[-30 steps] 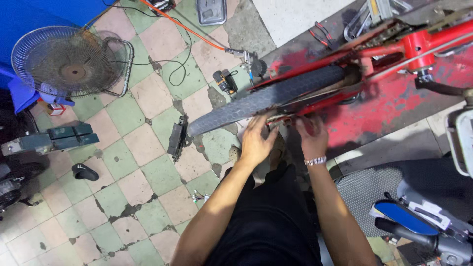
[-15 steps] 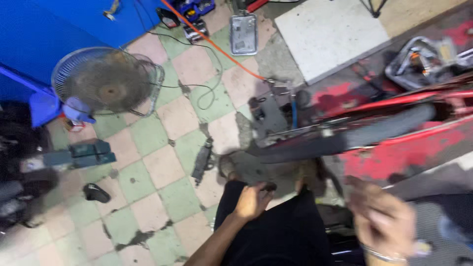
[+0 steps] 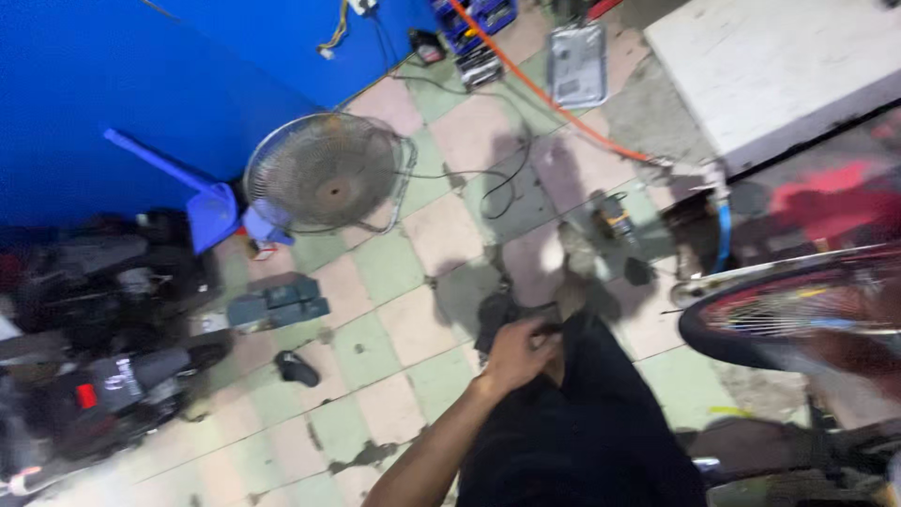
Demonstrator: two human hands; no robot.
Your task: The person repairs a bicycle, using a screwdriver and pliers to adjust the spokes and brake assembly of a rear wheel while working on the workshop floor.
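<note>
The left hand (image 3: pixel 519 349) rests curled on the black-trousered knee (image 3: pixel 582 413), fingers narrow around a small dark object I cannot identify, perhaps steadying it, just left of the blurred spoked wheel (image 3: pixel 798 314); the right hand is out of view.

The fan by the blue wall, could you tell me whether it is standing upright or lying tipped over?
Cannot tell for sure: the fan shows its round grille face-on to the overhead camera, suggesting it lies back on the tiled floor.

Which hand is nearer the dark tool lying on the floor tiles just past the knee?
Left. The left hand rests on the black trouser leg, right beside the dark tool. The right hand is not clearly visible in this blurred view, so only the left can be placed.
</note>
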